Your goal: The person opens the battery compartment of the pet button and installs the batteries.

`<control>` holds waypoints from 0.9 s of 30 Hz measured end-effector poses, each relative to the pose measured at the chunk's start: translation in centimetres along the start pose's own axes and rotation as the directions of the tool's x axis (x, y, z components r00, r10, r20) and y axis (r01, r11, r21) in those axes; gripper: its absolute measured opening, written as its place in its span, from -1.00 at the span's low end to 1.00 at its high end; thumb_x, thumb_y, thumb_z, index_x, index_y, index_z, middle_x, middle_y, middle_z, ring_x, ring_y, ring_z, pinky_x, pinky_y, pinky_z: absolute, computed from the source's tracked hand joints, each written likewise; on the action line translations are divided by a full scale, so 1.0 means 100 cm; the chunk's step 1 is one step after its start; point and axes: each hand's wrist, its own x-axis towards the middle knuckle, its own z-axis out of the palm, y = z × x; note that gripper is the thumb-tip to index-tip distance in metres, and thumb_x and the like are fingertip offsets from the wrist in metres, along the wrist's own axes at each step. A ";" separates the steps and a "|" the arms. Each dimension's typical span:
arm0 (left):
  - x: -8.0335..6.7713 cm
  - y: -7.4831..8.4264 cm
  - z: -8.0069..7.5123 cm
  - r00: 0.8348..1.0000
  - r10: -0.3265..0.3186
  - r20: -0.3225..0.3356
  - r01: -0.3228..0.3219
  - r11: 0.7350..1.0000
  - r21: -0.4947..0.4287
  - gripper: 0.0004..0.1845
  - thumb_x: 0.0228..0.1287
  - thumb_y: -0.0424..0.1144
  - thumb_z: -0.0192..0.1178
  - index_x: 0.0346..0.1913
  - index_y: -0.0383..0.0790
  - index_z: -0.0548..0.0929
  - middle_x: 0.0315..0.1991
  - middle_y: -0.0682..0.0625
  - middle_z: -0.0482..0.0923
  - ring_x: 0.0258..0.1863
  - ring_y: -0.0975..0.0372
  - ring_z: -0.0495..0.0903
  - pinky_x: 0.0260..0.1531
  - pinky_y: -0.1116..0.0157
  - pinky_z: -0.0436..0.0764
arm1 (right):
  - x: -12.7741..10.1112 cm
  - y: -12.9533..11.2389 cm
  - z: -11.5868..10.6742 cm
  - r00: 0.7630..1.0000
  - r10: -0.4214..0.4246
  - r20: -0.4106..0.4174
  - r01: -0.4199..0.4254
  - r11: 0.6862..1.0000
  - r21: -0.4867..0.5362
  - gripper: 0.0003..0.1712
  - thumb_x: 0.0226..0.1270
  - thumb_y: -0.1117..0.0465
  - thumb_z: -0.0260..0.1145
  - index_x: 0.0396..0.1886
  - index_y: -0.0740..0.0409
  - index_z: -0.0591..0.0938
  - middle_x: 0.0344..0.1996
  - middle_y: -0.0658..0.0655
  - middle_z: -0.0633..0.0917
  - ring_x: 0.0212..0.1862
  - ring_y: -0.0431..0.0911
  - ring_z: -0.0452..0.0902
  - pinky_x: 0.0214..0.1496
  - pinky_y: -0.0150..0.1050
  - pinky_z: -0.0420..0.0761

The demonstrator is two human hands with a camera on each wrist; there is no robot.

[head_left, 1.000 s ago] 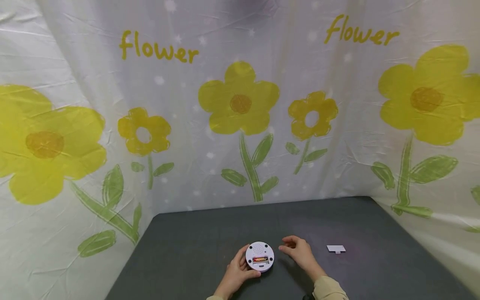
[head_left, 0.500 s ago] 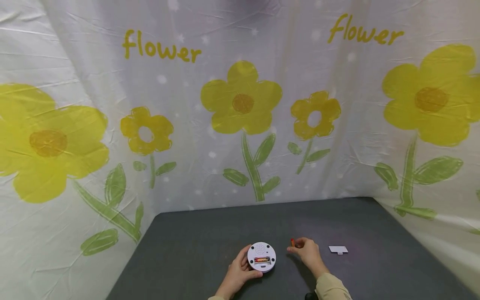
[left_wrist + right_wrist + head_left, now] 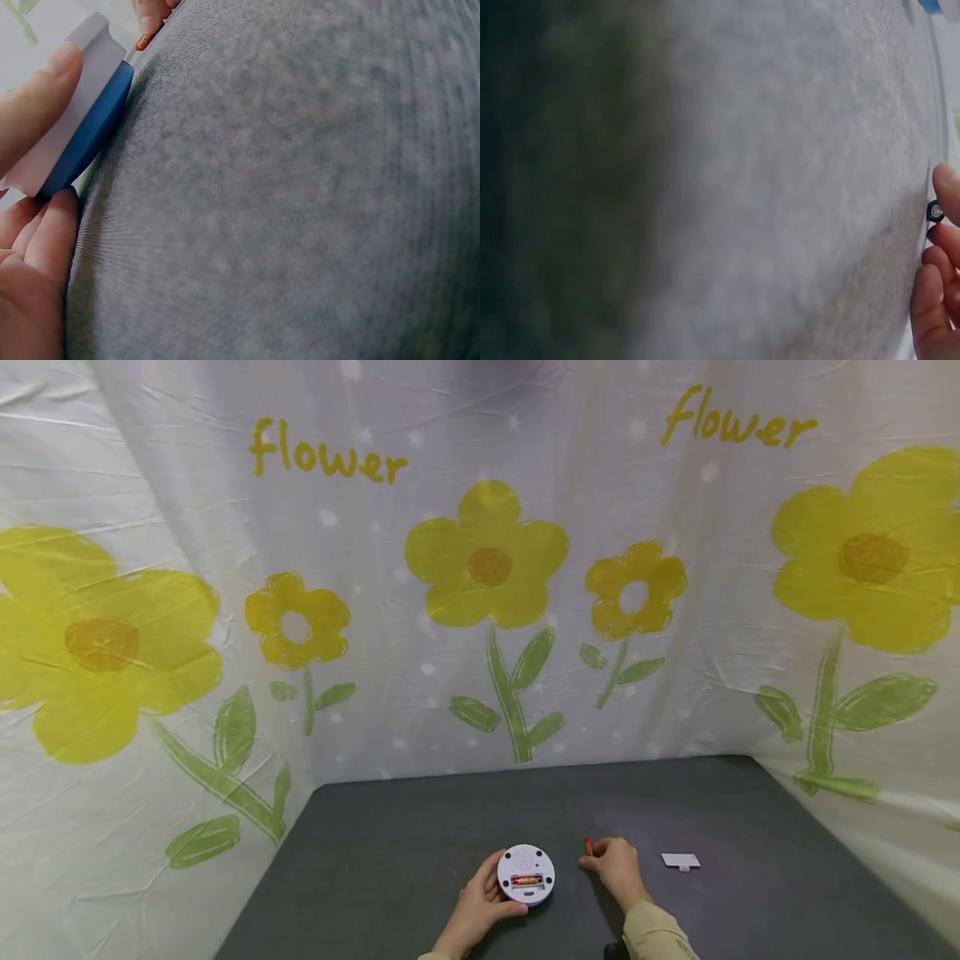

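My left hand (image 3: 480, 902) grips a round white device (image 3: 517, 862) by its edge, its underside with speaker holes and dark feet facing up. One red-and-gold battery (image 3: 527, 881) lies in its open compartment. Seen from the left wrist, the device (image 3: 82, 97) has a blue lower part, with the thumb on the white side and fingers beneath. To the right, my right hand (image 3: 618, 870) pinches a second red battery (image 3: 588, 846), held roughly upright between thumb and fingers. The right wrist view shows that battery's dark end (image 3: 935, 211) by the fingertips.
A white battery cover (image 3: 680, 861) with a small tab lies on the dark grey table (image 3: 420, 827), right of my right hand. A curtain (image 3: 375, 693) printed with yellow flowers hangs behind the table and along both sides.
My right hand has moved a little to the right, away from the device, and a red battery now shows standing up in its fingers. The left hand keeps holding the device in place.
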 end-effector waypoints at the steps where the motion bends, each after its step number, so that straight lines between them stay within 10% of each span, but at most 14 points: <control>1: 0.000 0.000 0.000 1.000 -0.002 -0.001 0.002 1.000 0.000 -0.09 -0.18 -0.55 0.43 0.32 -0.39 0.19 0.18 -0.38 0.33 0.17 -0.01 0.35 0.02 0.32 0.45 | 0.000 -0.001 0.000 1.000 0.004 -0.004 -0.004 1.000 -0.003 -0.74 -0.23 0.31 0.54 -0.54 0.35 0.65 -0.54 0.17 0.65 -0.39 0.13 0.51 -0.26 0.01 0.47; 27: 0.000 0.000 -0.001 1.000 0.014 0.005 -0.014 0.999 0.037 -0.05 -0.16 -0.54 0.43 0.34 -0.42 0.14 0.19 -0.40 0.30 0.18 -0.02 0.34 0.01 0.32 0.45 | -0.004 0.000 -0.001 0.992 -0.124 -0.025 0.126 0.986 0.106 -0.93 -0.04 0.37 0.41 -0.48 0.24 0.69 -0.56 0.02 0.64 -0.50 -0.18 0.45 -0.46 -0.28 0.44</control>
